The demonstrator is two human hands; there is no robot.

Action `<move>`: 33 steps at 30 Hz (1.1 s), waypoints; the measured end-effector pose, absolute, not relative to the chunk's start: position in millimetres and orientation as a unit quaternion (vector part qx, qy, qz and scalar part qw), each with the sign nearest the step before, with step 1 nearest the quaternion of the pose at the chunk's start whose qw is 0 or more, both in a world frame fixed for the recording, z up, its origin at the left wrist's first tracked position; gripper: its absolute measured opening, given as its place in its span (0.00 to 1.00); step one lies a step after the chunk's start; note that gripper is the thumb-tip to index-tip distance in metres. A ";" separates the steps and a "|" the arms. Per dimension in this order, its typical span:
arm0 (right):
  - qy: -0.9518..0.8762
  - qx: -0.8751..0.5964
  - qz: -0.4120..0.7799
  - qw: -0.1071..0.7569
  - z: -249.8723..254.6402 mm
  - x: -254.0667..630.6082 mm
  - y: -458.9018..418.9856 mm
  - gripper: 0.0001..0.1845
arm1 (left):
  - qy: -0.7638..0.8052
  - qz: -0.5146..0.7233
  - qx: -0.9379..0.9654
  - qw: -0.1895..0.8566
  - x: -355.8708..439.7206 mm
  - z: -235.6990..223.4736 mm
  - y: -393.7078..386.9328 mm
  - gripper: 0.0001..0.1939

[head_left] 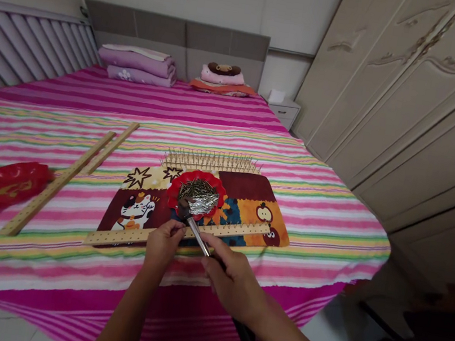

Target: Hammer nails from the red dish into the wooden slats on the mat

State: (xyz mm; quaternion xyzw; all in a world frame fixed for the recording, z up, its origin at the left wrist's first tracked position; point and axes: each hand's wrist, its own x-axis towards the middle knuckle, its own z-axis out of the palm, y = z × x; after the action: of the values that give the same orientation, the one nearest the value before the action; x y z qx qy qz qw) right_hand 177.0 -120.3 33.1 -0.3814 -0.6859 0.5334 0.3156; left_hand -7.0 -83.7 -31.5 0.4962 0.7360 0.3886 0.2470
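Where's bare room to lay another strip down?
Bare striped cloth lies right of the patterned mat, and between the nail-studded wood and the folded bedding. Crowded: around the red bowl, hammer, drilled strip, left hand and right hand.

Muted light, stretched edges (lower right dim)

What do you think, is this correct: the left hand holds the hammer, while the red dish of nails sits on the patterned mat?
Not quite: the head view shows the hammer in the right hand, not the left. The red dish of nails does sit on the patterned mat.
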 end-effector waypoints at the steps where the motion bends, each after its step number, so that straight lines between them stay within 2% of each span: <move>1: -0.686 -0.385 0.533 0.311 33.3 175.9 -119.6 0.26 | 0.736 0.388 0.498 0.244 -7.0 -31.8 -83.8 0.08; 4: -0.682 -0.394 0.535 0.307 34.9 175.8 -121.0 0.26 | 0.735 0.384 0.506 0.238 -7.5 -33.2 -83.6 0.08; 11: -0.665 -0.405 0.519 0.355 36.5 205.3 -143.5 0.23 | 0.726 0.402 0.494 0.259 -10.6 -37.6 -83.1 0.06; 15: -0.625 -0.465 0.493 0.388 25.0 234.6 -156.4 0.24 | 0.710 0.433 0.460 0.311 -20.3 -33.9 -80.4 0.12; 18: -0.587 -0.512 0.488 0.393 16.7 251.9 -163.2 0.25 | 0.732 0.422 0.482 0.232 -27.1 -21.6 -67.5 0.13; 23: -0.556 -0.545 0.496 0.384 8.8 262.8 -166.1 0.26 | 0.706 0.276 0.638 0.133 -21.3 -3.5 -23.4 0.08; 27: -0.569 -0.547 0.483 0.379 6.7 263.3 -165.0 0.25 | 0.688 0.157 0.698 0.119 -9.4 -4.5 1.4 0.11; 33: -0.563 -0.533 0.501 0.385 7.4 263.3 -163.9 0.25 | 0.706 0.106 0.688 0.130 -8.4 -8.8 9.8 0.07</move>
State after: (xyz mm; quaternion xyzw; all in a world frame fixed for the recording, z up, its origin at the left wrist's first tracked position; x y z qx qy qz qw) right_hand 263.3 -163.9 7.4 -0.5333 -0.5626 0.5013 0.3845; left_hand -8.4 9.8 -8.8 0.6877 0.7063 0.1058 0.1305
